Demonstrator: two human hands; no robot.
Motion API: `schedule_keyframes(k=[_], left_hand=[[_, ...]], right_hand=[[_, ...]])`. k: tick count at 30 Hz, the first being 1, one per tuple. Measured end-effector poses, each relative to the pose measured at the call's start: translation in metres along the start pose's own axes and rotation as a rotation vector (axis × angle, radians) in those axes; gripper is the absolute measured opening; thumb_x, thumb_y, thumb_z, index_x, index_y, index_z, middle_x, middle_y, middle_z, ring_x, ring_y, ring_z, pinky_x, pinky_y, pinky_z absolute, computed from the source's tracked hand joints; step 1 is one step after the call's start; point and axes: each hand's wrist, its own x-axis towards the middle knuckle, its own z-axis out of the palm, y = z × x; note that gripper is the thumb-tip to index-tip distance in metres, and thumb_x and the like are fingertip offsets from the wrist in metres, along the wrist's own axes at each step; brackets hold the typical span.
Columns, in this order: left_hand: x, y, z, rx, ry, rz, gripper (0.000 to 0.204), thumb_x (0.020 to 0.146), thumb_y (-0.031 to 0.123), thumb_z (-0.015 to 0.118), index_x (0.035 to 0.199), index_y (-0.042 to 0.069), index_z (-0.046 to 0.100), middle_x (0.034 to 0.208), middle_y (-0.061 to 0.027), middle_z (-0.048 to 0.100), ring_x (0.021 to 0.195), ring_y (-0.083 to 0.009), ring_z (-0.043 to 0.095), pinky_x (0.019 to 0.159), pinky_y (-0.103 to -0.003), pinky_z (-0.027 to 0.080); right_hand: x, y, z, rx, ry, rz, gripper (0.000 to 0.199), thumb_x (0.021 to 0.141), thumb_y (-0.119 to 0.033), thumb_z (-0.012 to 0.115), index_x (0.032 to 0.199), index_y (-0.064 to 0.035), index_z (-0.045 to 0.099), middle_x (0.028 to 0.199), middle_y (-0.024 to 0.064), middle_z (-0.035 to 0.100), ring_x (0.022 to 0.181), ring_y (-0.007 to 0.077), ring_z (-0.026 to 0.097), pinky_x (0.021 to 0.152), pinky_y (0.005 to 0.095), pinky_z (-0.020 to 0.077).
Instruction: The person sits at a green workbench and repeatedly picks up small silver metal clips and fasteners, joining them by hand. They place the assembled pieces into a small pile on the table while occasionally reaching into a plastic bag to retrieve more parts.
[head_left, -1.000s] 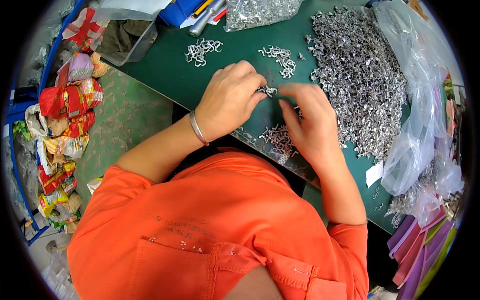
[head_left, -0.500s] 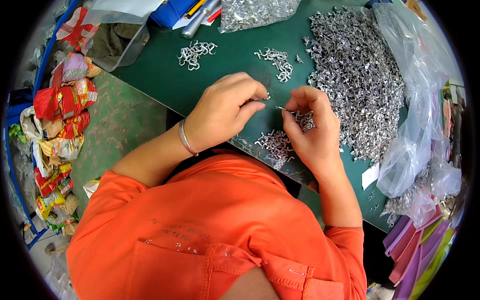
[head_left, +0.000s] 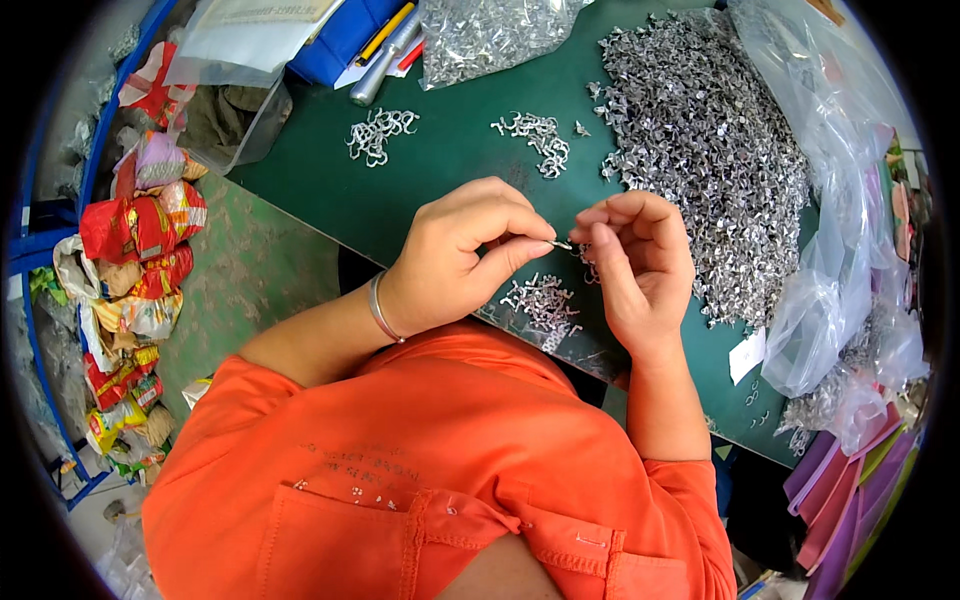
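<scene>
My left hand pinches a small silvery metal piece between thumb and fingertips; its free end points at my right hand. Fingers curled, my right hand is close beside that end, its thumb drawn up to the fingertips. What sits between those fingertips is too small to make out. Just below the hands, near the table's edge, lies a small pile of metal pieces. Beyond them are two loose clusters of curved metal pieces, one on the left and another in the middle.
A large heap of small metal parts covers the right side of the green table, beside clear plastic bags. At the back are a bag of parts, a metal-handled tool and a plastic tub. Colourful packets line the left.
My hands have come closer together and slightly lower in the picture. The small metal piece that jutted from my right fingertips now appears in my left pinch. The whole view has shifted slightly.
</scene>
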Motion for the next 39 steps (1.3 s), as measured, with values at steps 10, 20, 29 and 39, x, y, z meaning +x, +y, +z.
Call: schedule_keyframes(k=[10,20,29,39], left_hand=[[0.004,-0.004,0.005,0.157,0.05,0.244,0.021,0.073,-0.006,0.077,0.092,0.001,0.071,0.085,-0.0098,0.065,0.074,-0.022,0.063,0.063,-0.029,0.05],[0.003,-0.004,0.007,0.138,0.038,0.132,0.02,0.073,-0.006,0.078,0.09,0.001,0.07,0.092,-0.0112,0.069,0.078,-0.0237,0.066,0.068,-0.031,0.052],[0.001,-0.009,0.009,-0.53,0.015,-0.39,0.01,0.089,-0.01,0.063,0.097,-0.006,0.066,0.099,-0.0138,0.068,0.09,-0.0193,0.07,0.08,-0.029,0.058],[0.001,-0.001,0.014,-0.679,-0.016,-0.562,0.01,0.092,0.001,0.065,0.102,-0.004,0.065,0.094,-0.0103,0.069,0.084,-0.0186,0.07,0.076,-0.028,0.057]], right_hand=[[-0.002,-0.001,0.0,0.153,-0.082,-0.056,0.04,0.083,0.009,0.07,0.115,-0.0001,0.049,0.097,0.0079,0.063,0.087,0.0115,0.063,0.071,0.0229,0.0522],[-0.002,-0.002,-0.001,0.099,-0.014,-0.093,0.034,0.083,0.007,0.07,0.111,0.0009,0.053,0.097,0.008,0.066,0.085,0.0118,0.065,0.072,0.0239,0.0534],[0.012,-0.011,-0.042,-0.589,-0.099,-0.064,0.008,0.081,0.005,0.068,0.087,-0.0002,0.069,0.082,0.0092,0.066,0.072,0.0175,0.065,0.061,0.0275,0.0507],[0.001,-0.005,-0.011,-0.241,-0.089,-0.126,0.024,0.078,0.005,0.074,0.098,0.0,0.062,0.092,0.0082,0.066,0.08,0.0148,0.068,0.066,0.0252,0.0552]])
